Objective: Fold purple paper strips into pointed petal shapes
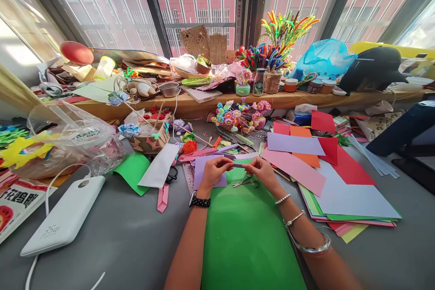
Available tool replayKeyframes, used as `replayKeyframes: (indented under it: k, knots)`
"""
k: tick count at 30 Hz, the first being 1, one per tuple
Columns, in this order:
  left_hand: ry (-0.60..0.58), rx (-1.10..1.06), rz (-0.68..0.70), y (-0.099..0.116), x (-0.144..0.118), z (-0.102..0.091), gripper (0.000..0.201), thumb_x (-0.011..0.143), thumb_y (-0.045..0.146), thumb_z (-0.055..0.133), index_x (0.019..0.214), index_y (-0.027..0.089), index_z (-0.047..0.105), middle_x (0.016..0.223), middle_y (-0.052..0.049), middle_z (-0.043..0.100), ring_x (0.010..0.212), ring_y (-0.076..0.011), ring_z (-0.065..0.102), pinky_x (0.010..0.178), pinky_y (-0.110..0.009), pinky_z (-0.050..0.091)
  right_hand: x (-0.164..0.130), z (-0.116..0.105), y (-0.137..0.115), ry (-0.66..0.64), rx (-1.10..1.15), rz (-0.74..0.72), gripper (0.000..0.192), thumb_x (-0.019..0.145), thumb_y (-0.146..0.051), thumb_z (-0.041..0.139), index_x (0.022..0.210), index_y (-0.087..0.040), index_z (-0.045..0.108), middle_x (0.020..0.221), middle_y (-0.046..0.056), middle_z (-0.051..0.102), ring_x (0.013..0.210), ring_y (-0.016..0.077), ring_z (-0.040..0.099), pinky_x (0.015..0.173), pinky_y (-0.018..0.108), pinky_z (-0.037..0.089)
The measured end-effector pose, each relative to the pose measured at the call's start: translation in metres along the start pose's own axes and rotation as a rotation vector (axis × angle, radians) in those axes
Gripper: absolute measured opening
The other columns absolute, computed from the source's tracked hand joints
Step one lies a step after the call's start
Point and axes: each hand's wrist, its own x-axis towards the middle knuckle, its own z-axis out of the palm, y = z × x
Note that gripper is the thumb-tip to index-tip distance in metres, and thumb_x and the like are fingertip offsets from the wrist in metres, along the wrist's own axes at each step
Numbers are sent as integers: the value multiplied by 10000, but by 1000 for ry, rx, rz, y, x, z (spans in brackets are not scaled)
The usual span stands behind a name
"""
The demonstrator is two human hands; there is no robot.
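My left hand (212,171) and my right hand (262,171) meet above a large green paper sheet (248,235) and pinch a small purple paper strip (238,165) between their fingertips. A purple paper sheet (201,167) lies under my left hand. Scissors (246,183) rest on the green sheet just below my right hand. My left wrist wears a black watch; my right forearm wears bracelets.
A stack of coloured paper sheets (340,186) lies at the right. A white power bank (66,215) with a cable lies at the left, near a plastic bag (68,140). A basket (149,140) and paper flowers (238,118) stand behind. The window ledge (238,99) is crowded with craft items.
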Motion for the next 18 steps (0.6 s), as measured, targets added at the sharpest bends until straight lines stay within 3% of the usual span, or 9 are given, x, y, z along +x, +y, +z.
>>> replayKeyframes:
  k: [7,11,18]
  knots:
    - [-33,6,2,1,-1,-1,186,616,311,656,703,148,640,675,-32,651,614,-163,617,618,-286,518,1,-1,-3,-63,29,1,318,619,-437,637,773,-166,575,572,0,593,510,135,557,515,271,473]
    - [-29,25,-6,1,-1,0,177,637,295,636,733,148,659,702,-44,669,639,-175,629,647,-299,519,1,-1,-5,-77,-10,-2,279,633,-431,619,650,-153,611,562,14,596,501,134,547,498,259,457]
    - [-4,48,19,-1,-1,-1,121,628,248,633,705,171,685,754,-40,673,670,-176,629,671,-294,510,0,0,-3,21,-106,-60,237,639,-410,621,624,-173,620,537,19,596,496,155,540,492,263,414]
